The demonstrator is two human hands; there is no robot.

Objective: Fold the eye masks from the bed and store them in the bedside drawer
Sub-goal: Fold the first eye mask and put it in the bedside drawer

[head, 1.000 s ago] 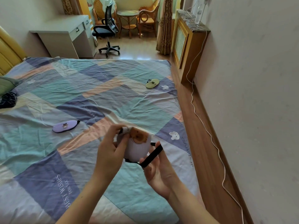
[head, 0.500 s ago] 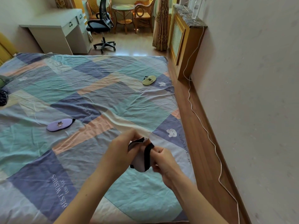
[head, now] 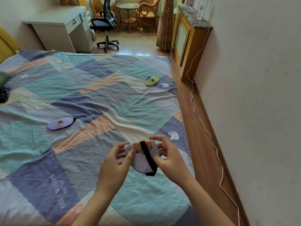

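A folded pale lilac eye mask (head: 141, 162) with an orange bear print is held above the bed, its black strap wrapped across the front. My left hand (head: 116, 162) pinches its left edge with thumb and fingers. My right hand (head: 169, 160) grips its right side, thumb by the strap. A flat purple eye mask (head: 60, 123) lies on the quilt to the left. Far off near the right edge of the bed rests a light green eye mask (head: 152, 80). The bedside drawer is out of view.
The patchwork quilt (head: 91, 101) covers the bed. A wood floor strip and white cable (head: 210, 132) run along the right wall. Beyond the bed stand a white desk (head: 61, 25), a black office chair (head: 105, 25) and a wooden cabinet (head: 190, 41).
The strap, held out loose by my right hand a second ago, now lies wrapped across the folded mask. Both hands have turned the mask's printed face up and moved it slightly right.
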